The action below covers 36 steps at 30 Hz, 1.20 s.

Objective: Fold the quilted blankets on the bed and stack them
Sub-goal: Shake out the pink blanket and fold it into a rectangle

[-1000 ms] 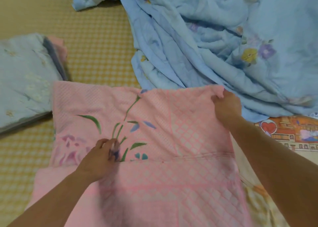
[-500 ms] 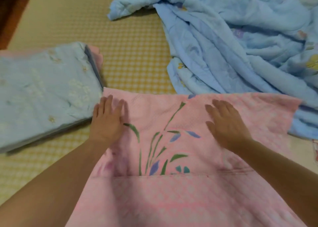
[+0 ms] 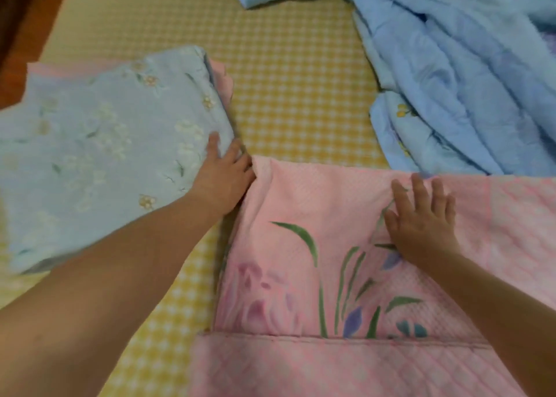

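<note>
Yellow checked bed sheet (image 3: 294, 74)

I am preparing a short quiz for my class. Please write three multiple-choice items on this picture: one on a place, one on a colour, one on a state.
1. Where does the folded pale blue blanket lie?
A. left of the pink blanket
B. on top of it
C. under it

2. What colour is the checked sheet?
A. green
B. yellow
C. red

3. How is the right hand?
A. clenched in a fist
B. flat on the pink blanket
C. lifted off the bed

Key: 1 A, it lies beside the pink one's left edge; 2 B, yellow and white checks; 3 B, its fingers lie spread on the cloth.
</note>
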Each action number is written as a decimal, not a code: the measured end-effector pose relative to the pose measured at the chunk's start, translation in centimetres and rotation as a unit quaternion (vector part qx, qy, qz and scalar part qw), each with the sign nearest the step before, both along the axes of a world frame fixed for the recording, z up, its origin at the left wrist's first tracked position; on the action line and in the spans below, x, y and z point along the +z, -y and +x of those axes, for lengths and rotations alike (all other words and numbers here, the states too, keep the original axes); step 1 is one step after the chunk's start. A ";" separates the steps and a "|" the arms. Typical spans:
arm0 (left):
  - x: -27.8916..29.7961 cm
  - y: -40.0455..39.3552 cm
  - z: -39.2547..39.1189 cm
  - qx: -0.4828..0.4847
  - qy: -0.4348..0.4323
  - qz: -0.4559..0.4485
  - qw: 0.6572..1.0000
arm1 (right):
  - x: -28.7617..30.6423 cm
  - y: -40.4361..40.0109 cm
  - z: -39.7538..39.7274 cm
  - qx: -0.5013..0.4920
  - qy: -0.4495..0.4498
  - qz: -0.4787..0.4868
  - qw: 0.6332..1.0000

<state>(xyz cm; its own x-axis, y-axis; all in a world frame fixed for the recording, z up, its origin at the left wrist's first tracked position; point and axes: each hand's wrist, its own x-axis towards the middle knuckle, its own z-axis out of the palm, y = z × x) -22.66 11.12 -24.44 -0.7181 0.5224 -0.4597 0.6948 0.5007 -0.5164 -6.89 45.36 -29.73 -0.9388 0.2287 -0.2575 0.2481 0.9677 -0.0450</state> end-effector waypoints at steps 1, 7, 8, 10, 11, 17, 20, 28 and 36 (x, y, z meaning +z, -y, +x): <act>0.0 1.0 -1.1 0.010 -0.014 -0.032 0.999 | 0.1 0.1 -0.2 -0.007 0.007 -0.003 1.000; 0.8 8.4 -5.1 0.076 -0.031 -0.071 0.994 | -0.4 0.6 -0.8 -0.016 0.017 0.001 1.000; 0.7 7.5 -5.2 0.096 -0.002 -0.018 0.995 | -0.5 0.8 -0.9 -0.020 0.021 0.005 1.000; 0.6 3.5 -5.1 0.219 0.086 0.178 0.956 | -0.2 0.6 -1.3 -0.019 0.040 0.006 0.999; 0.7 1.2 -4.9 0.288 0.136 0.282 0.905 | 0.5 0.3 -1.5 -0.005 0.039 0.002 0.999; -1.2 -3.3 -1.3 0.156 0.071 0.221 0.960 | 4.5 -10.9 -1.5 0.018 -0.111 0.115 0.987; -1.3 -2.8 -1.5 0.193 -0.032 0.202 0.959 | 6.0 -17.7 -0.9 0.064 -0.017 0.182 0.981; 0.3 -9.9 11.4 0.140 0.048 0.399 0.905 | 8.3 -15.6 0.9 0.019 -0.163 0.149 0.975; 3.4 0.1 24.3 0.180 0.273 0.251 0.911 | 9.1 -13.5 20.5 0.157 0.123 0.013 0.980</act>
<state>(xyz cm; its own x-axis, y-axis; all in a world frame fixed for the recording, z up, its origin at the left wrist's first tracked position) 1.61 10.97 -21.03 -0.6205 0.5409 -0.5678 0.5241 0.8246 0.2127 13.59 58.87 -20.60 -0.8739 -0.0516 -0.4834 -0.0613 0.9981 0.0043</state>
